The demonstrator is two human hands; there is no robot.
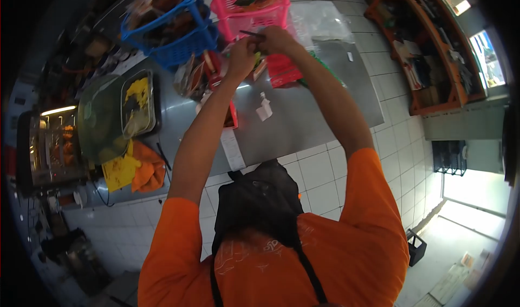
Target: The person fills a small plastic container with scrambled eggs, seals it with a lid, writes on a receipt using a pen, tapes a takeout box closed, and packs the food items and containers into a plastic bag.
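Observation:
Both my hands are close together over the far part of the steel table [292, 123], in front of the pink basket [249, 23]. My right hand [275, 40] is closed on a thin dark stick-like object [250, 33], whose exact kind I cannot make out. Fingers bent, my left hand [241, 59] meets it from the left; what it pinches is too small to name. A yellow-green bit shows just below the fingers. Nearby lie a red plastic package [283, 71] and a small white paper scrap [264, 109].
To the left are a blue basket [176, 50] of packed goods, a clear tub [146, 104] with yellow food, and yellow and orange cloths [147, 169]. A clear plastic bag [319, 23] lies at the back right. An orange shelf [433, 52] stands beyond the tiled floor.

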